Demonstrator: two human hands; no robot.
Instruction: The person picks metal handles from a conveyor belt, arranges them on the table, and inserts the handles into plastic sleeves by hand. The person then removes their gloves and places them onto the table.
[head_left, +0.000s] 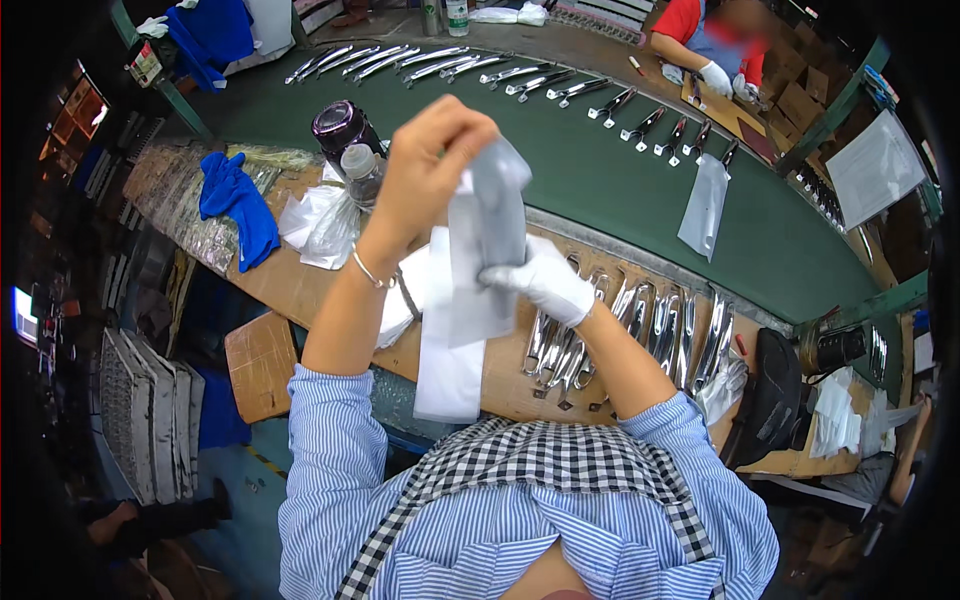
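In front of me a translucent plastic bag (488,225) is held up between my hands. My bare left hand (432,160) is closed on its upper edge, thumb against fingers. Lower down, my right hand (552,284), in a white glove, grips the bag's right side. A greyish shape shows through the plastic; whether it is an object inside or a fold I cannot tell. Below hang or lie more flat white bags (450,375) at the table edge. To the right, several shiny metal tongs (660,325) lie side by side on the cardboard-covered table.
Beyond the table runs a green conveyor belt (400,120) with a row of tongs (560,85) and one bagged piece (706,210). A dark jar (342,130), a clear bottle (362,175) and a blue cloth (238,205) stand left. A co-worker's gloved hand (716,78) is across the belt.
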